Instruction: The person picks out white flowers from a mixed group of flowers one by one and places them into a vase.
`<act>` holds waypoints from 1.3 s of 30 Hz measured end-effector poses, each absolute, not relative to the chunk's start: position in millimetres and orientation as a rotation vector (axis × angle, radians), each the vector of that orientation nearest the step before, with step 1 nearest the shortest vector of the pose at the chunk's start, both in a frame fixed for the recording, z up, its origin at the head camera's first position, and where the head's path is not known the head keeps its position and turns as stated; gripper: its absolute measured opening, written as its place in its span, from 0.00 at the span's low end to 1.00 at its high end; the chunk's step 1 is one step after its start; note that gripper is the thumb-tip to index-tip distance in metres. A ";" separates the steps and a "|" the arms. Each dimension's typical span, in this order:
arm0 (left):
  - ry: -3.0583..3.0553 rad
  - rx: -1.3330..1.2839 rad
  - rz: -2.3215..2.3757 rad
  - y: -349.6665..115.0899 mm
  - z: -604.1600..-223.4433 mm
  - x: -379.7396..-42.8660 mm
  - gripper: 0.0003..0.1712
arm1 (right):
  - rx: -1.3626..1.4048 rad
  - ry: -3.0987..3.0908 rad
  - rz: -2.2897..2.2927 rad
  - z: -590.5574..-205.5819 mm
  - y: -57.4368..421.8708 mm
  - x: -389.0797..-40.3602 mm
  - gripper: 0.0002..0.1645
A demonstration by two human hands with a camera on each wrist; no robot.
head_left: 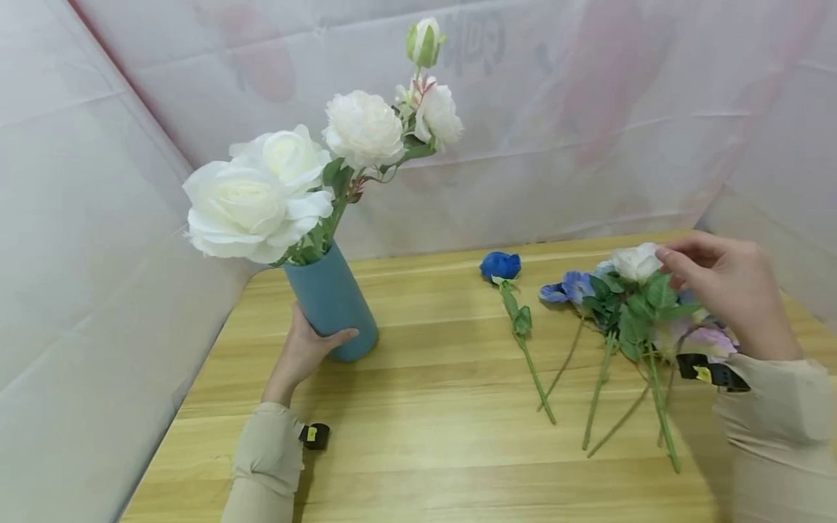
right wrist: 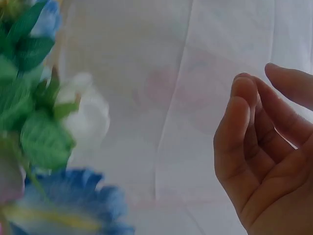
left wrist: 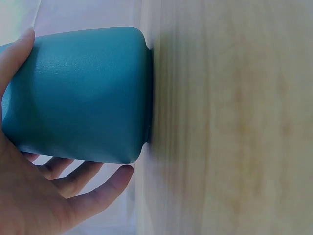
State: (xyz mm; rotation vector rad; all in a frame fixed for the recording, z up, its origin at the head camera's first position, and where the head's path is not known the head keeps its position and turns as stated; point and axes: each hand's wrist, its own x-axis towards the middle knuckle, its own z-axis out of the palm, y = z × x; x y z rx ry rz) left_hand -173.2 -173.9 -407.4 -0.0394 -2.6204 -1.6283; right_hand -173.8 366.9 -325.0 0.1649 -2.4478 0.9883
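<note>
A blue-green vase [head_left: 332, 301] stands on the wooden table with white artificial flowers [head_left: 251, 196] in it. My left hand [head_left: 306, 354] holds its lower part, thumb across the near side; the left wrist view shows the left hand [left wrist: 34, 196] round the vase [left wrist: 83, 95], some fingers reaching beyond its edge. My right hand [head_left: 732, 283] hovers over a pile of artificial flowers, nearest to a white rose [head_left: 636, 263]. In the right wrist view the right hand [right wrist: 274, 152] has loosely bent fingers with nothing between them, apart from the white rose [right wrist: 88, 115].
A single blue rose [head_left: 500, 267] lies left of the pile, its stem towards me. Blue-purple flowers [head_left: 575, 288], green leaves [head_left: 637, 312] and a pink flower [head_left: 709, 343] make up the pile. A pale printed cloth [head_left: 556, 160] hangs behind the wooden table [head_left: 445, 450].
</note>
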 end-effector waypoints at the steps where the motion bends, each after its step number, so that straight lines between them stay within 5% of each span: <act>1: -2.622 -0.034 -1.625 -174.3 -406.7 -172.6 0.65 | 0.144 -2.454 0.971 -325.7 369.8 -175.0 0.17; 20: -2.640 -0.011 -1.634 -173.9 -403.3 -171.0 0.65 | 0.340 -3.216 0.652 -360.9 405.0 -203.7 0.29; 39: -2.625 -0.039 -1.631 -172.5 -404.9 -172.2 0.66 | 0.386 -3.439 0.890 -378.5 390.1 -208.1 0.26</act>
